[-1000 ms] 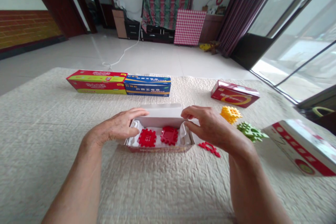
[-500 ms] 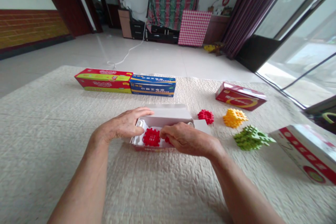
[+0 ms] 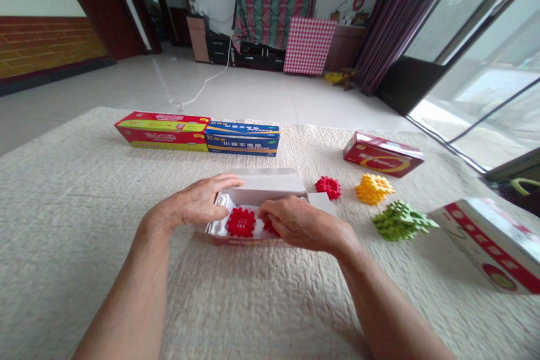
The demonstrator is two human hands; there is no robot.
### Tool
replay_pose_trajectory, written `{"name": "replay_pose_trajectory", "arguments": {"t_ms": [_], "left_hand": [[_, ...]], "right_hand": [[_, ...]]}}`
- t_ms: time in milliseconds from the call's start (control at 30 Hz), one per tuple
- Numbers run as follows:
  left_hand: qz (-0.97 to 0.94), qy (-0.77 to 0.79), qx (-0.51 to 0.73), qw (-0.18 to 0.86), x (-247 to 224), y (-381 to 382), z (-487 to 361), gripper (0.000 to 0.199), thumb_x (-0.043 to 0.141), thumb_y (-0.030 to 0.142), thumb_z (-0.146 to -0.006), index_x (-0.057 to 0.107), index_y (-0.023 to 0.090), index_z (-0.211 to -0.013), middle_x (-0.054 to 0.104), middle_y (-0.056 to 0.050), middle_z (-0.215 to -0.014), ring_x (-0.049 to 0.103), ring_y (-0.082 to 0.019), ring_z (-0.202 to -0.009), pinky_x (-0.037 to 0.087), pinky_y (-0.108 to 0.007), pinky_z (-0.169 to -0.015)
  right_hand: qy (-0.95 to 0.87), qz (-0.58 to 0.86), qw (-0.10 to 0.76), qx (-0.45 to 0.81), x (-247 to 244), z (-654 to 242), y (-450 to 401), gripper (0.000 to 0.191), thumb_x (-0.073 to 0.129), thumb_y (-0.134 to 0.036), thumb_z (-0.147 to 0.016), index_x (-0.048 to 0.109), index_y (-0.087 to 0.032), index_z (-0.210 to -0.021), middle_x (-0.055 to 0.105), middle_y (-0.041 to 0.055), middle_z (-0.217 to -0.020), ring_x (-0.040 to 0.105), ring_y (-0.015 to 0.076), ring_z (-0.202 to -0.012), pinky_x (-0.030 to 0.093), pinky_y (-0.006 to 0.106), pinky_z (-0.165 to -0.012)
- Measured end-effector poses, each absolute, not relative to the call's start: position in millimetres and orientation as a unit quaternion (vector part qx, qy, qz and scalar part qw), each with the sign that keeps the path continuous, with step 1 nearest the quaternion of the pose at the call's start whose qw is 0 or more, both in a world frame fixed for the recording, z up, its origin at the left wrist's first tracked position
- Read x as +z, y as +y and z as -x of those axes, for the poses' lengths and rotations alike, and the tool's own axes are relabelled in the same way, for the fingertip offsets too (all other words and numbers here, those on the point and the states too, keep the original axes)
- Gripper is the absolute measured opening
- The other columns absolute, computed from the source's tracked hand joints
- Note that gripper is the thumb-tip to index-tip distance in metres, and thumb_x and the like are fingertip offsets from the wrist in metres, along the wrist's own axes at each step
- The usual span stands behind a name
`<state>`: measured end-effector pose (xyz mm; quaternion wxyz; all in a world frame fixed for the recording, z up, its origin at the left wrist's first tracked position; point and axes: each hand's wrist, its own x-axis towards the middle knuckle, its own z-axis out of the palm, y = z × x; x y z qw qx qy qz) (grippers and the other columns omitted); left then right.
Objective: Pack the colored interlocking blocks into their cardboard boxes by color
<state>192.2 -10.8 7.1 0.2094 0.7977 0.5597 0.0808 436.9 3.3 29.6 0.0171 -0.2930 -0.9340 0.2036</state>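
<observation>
Reaching in: right hand (image 3: 297,222) moved from rim of open box (image 3: 272,181) to 1 red piece (image 3: 270,228), pinch untellable; contents now accessed, box steadied by spread left hand (image 3: 192,202).

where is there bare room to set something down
There's bare cloth between the left hand and the red-green box, on the near side of the open box, and between the blue box and maroon box. It's crowded right of the open box: red block, yellow block, green block, then white box.
</observation>
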Motion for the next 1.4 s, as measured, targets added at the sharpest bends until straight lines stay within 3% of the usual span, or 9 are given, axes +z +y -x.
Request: {"name": "replay_pose_trajectory", "arguments": {"t_ms": [167, 233, 367, 533, 800, 1000, 1233, 1400], "left_hand": [[-0.801, 0.559, 0.073, 0.201, 5, -10, -189, 0.072, 0.051, 0.02, -0.068, 0.048, 0.022, -0.14, 0.043, -0.003, -0.152, 0.04, -0.022, -0.14, 0.029, -0.034, -0.118], [-0.803, 0.556, 0.073, 0.201, 4, -9, -189, 0.072, 0.052, 0.019, -0.068, 0.048, 0.022, -0.14, 0.043, -0.003, -0.152, 0.04, -0.022, -0.14, 0.029, -0.035, -0.118], [-0.804, 0.551, 0.078, 0.21, 5, -9, -189, 0.072, 0.051, 0.017, -0.068, 0.048, 0.021, -0.14, 0.044, -0.004, -0.152, 0.04, -0.022, -0.14, 0.029, -0.037, -0.118], [-0.806, 0.548, 0.082, 0.211, 4, -9, -188, 0.073, 0.051, 0.017, -0.068, 0.047, 0.024, -0.14, 0.044, -0.002, -0.152, 0.038, -0.022, -0.141, 0.028, -0.036, -0.118], [-0.807, 0.547, 0.084, 0.204, -1, -8, -185, 0.073, 0.052, 0.018, -0.068, 0.047, 0.025, -0.141, 0.044, -0.001, -0.151, 0.038, -0.023, -0.141, 0.028, -0.037, -0.119], [-0.804, 0.553, 0.075, 0.204, 4, -10, -188, 0.072, 0.051, 0.018, -0.069, 0.047, 0.02, -0.141, 0.043, -0.004, -0.152, 0.041, -0.022, -0.139, 0.029, -0.036, -0.118], [-0.796, 0.56, 0.074, 0.217, 9, -10, -190, 0.071, 0.053, 0.019, -0.069, 0.049, 0.024, -0.139, 0.043, -0.002, -0.152, 0.04, -0.023, -0.139, 0.03, -0.037, -0.117], [-0.795, 0.552, 0.093, 0.235, 12, -12, -191, 0.071, 0.054, 0.018, -0.068, 0.049, 0.02, -0.139, 0.044, -0.005, -0.151, 0.041, -0.022, -0.138, 0.033, -0.034, -0.115]], "right_hand": [[-0.899, 0.389, 0.124, 0.157, 46, -480, 27, 0.026, 0.041, -0.017, -0.091, 0.067, -0.017, -0.095, 0.072, 0.0045, -0.085, 0.063, 0.0132, -0.072, 0.044, 0.026, -0.065], [-0.865, 0.462, 0.163, 0.113, 43, -508, 44, 0.025, 0.047, -0.016, -0.085, 0.068, -0.017, -0.099, 0.073, 0.0064, -0.09, 0.065, 0.0158, -0.079, 0.047, 0.028, -0.07], [-0.813, 0.571, 0.088, 0.072, 18, -552, 74, 0.042, 0.059, -0.014, -0.076, 0.063, -0.013, -0.118, 0.07, 0.0142, -0.109, 0.066, 0.0235, -0.098, 0.05, 0.034, -0.082], [-0.824, 0.559, 0.044, 0.085, -8, -557, 88, 0.053, 0.064, -0.017, -0.074, 0.058, -0.013, -0.126, 0.063, 0.0166, -0.128, 0.06, 0.0248, -0.114, 0.046, 0.035, -0.096], [-0.837, 0.542, 0.027, 0.075, -3, -546, 87, 0.03, 0.062, -0.014, -0.072, 0.068, -0.018, -0.101, 0.071, 0.0069, -0.097, 0.064, 0.0184, -0.088, 0.048, 0.028, -0.078], [-0.833, 0.542, 0.094, 0.055, 14, -548, 78, 0.04, 0.059, -0.016, -0.075, 0.065, -0.015, -0.114, 0.069, 0.0123, -0.107, 0.065, 0.0234, -0.094, 0.049, 0.035, -0.082], [-0.892, 0.388, 0.198, 0.122, 53, -503, 30, 0.037, 0.062, -0.024, -0.08, 0.063, -0.018, -0.116, 0.067, 0.009, -0.112, 0.063, 0.0202, -0.098, 0.049, 0.034, -0.085], [-0.921, 0.303, 0.145, 0.196, 45, -449, -1, 0.03, 0.065, -0.024, -0.078, 0.064, -0.018, -0.107, 0.068, 0.006, -0.103, 0.062, 0.0152, -0.085, 0.047, 0.027, -0.075]]}}
